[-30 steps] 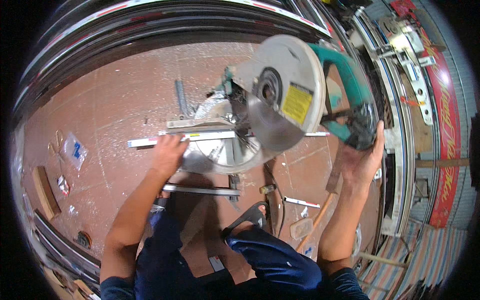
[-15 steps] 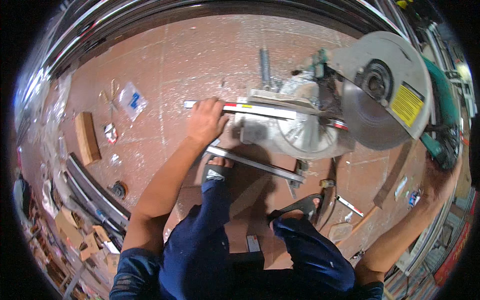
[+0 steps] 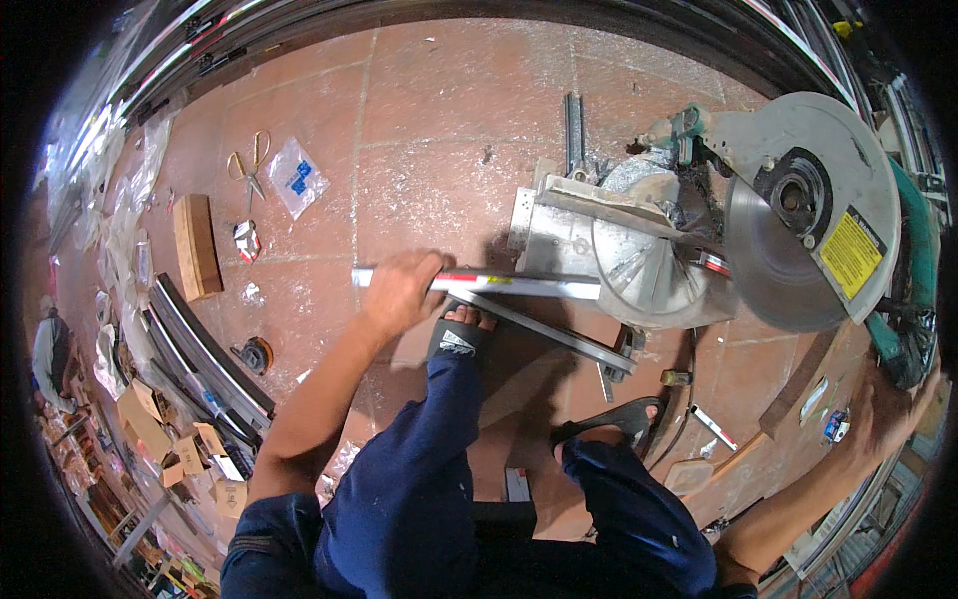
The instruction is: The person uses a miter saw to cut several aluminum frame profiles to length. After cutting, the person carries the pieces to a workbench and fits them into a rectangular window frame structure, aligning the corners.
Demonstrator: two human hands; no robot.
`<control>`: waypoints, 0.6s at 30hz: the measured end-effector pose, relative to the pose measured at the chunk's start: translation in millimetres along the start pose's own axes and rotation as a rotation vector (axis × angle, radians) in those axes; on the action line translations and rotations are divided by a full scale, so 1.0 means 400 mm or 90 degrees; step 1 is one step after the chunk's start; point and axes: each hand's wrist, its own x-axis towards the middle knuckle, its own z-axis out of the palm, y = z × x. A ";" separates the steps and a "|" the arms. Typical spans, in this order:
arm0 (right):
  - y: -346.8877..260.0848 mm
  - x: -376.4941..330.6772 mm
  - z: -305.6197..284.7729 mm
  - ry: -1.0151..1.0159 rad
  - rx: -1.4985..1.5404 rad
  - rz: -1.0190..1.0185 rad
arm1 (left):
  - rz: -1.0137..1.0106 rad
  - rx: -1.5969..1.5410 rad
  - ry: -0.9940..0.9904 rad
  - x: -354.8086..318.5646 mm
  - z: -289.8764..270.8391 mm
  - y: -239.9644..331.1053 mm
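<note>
My left hand [image 3: 404, 292] holds a pale metal bar [image 3: 539, 288] near its left end, most likely so the length to the right stays free. The bar runs across in front of me, its right end overlapping the front of the saw's base [image 3: 574, 245]; whether it rests there or hovers, I cannot tell. It lies apart from the fence [image 3: 604, 208]. A short piece [image 3: 713, 262] sits beside the blade [image 3: 763, 270], separate from the bar. The saw head [image 3: 848, 150] seems tipped up, which probably explains why my right hand [image 3: 883, 409] is out by the handle [image 3: 913, 240].

My left fingers are closed around the bar, knuckles up, the forearm slanting up from the lower left with the elbow bent outward. My right arm stretches far out to the right; that hand is blurred and dim, so I cannot tell whether its fingers are wrapped or loose. A second bar [image 3: 549, 334] slants below the held one, its upper end close to my left hand and sandal [image 3: 449, 341].
</note>
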 end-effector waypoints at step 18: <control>0.614 -0.560 -0.201 -0.550 -0.650 0.003 | -0.311 -0.025 0.139 -0.124 0.030 -0.110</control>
